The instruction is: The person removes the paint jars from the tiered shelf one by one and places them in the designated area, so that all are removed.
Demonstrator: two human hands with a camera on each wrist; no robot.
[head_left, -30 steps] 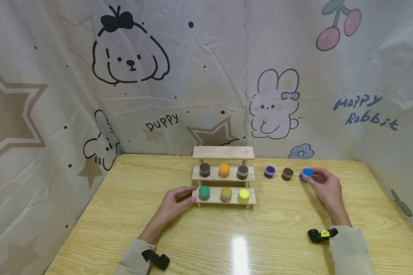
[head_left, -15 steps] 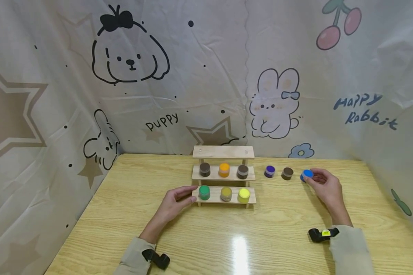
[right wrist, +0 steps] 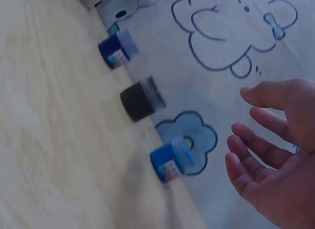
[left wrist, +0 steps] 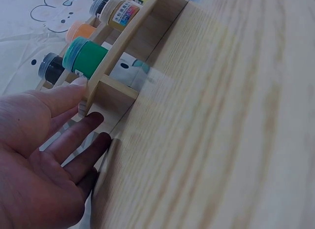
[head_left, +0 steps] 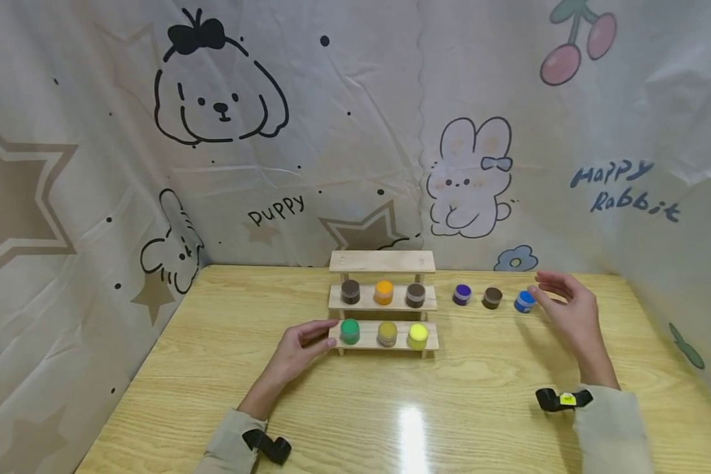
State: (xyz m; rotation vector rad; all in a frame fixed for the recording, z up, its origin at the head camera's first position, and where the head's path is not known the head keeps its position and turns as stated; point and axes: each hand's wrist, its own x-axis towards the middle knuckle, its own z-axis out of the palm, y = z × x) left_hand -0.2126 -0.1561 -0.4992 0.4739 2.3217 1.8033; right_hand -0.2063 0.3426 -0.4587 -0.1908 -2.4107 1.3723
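A small three-step wooden stand (head_left: 382, 262) carries several paint jars. The lower step holds a green jar (head_left: 349, 331), a mustard jar (head_left: 387, 334) and a yellow jar (head_left: 417, 336). My left hand (head_left: 299, 347) grips the left end of that step; in the left wrist view its thumb lies by the green jar and other fingers reach below the board. To the right of the stand, a purple jar (head_left: 462, 295), a dark brown jar (head_left: 492, 298) and a blue jar (head_left: 525, 301) form a row on the table. My right hand (head_left: 571, 316) hovers beside the blue jar, fingers loosely bent, holding nothing.
On the middle step are a dark jar (head_left: 350, 291), an orange jar (head_left: 384, 292) and another dark jar (head_left: 415, 295). A printed curtain (head_left: 367, 145) hangs along the back edge of the wood-grain table (head_left: 480, 395) and at both sides.
My right hand has let go of the blue jar and lifted slightly away to the right. The blue jar stays on the table. My left hand keeps its place at the stand.
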